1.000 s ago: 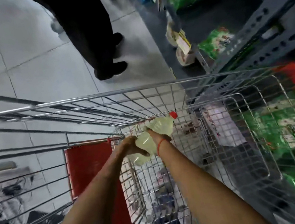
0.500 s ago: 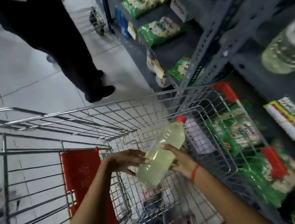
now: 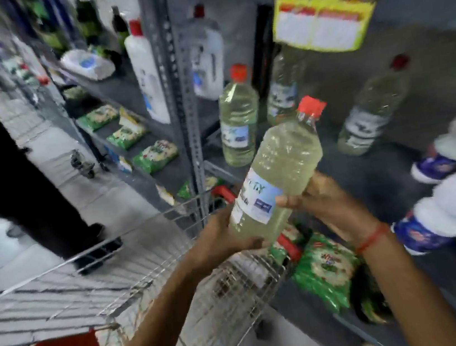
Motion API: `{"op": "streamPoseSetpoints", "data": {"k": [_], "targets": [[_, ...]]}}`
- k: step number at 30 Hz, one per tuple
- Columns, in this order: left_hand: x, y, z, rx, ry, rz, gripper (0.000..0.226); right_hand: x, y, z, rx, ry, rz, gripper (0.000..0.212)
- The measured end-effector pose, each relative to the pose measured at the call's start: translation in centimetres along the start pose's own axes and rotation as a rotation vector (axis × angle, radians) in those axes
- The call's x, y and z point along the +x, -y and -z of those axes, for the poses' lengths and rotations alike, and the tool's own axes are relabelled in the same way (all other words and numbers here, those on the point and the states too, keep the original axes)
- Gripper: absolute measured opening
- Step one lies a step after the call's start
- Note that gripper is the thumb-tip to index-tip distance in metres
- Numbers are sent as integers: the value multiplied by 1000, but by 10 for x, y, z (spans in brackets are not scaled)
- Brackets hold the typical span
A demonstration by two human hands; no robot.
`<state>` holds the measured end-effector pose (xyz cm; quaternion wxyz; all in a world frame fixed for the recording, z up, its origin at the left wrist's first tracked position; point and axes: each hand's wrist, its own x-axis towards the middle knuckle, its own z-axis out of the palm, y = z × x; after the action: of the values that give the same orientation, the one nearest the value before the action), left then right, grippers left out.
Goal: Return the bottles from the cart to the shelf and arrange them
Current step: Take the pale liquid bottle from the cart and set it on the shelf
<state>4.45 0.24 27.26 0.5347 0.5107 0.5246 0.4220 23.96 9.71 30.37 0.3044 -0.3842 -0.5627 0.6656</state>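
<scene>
The bottle [image 3: 278, 183] of pale liquid, red cap uppermost and tilted toward the shelf [image 3: 374, 178], is carried above the cart [image 3: 130, 236] rim; the left hand [image 3: 219, 241] cups its base to bear the weight, and the right hand [image 3: 324, 197] is wrapped round its side to steer it. Three similar bottles, the nearest being the standing bottle [image 3: 238, 118], occupy the shelf upright; the open space in front of them is probably the intended spot; the label faces the wearer, likely for a front-facing placement.
</scene>
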Motion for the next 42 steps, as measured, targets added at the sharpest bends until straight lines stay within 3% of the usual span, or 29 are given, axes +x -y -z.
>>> {"op": "streamPoseSetpoints", "data": {"k": [4,6,11,16,26,32,35,38,42], "targets": [[36,-24,-46,202,-124,-129,74,-44,37,20,-54,-292,202,52],[53,-32,-69,296,-128,-169,79,-52,43,39,-83,-350,252,48],[99,-35,-112,611,-249,-198,90,-40,51,72,-236,-383,232,66],[136,-21,-128,552,-346,-155,86,-6,54,86,-377,-352,136,74],[166,8,-139,537,-480,-119,87,24,27,107,-295,-348,30,85],[172,6,-140,671,-376,-105,92,18,14,107,-286,-405,5,83],[177,11,-120,534,-185,-159,96,12,-4,101,-307,-437,-9,82],[184,9,-91,386,27,-89,95,7,-23,96,-287,-448,-69,85],[193,16,-74,348,104,-45,78,4,-33,87,-260,-518,-73,73]]}}
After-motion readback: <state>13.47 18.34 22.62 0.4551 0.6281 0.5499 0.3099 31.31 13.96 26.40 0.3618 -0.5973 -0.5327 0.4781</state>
